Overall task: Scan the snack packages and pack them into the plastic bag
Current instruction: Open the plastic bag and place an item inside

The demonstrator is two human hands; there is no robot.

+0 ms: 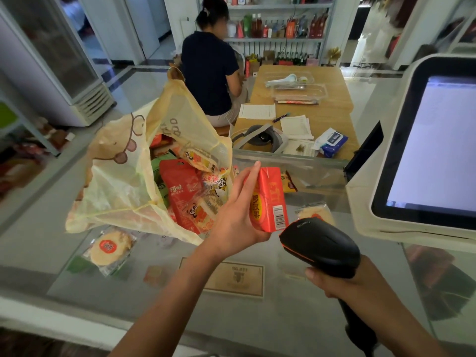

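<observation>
A red carton (270, 199) was held at centre frame, beside the stuffed yellow plastic bag (121, 181).
Its barcoded side was faced by the scanner (319, 243); it was pinched between thumb and fingers of the left hand (238, 217), and the scanner was gripped by the right hand (342, 282).

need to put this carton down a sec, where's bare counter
Bare glass lies along the near edge, between the round cracker packet and the scanner. Another strip runs left of the plastic bag. Crowded: between the bag and the terminal, where a second cracker packet and a small packet lie.
</observation>
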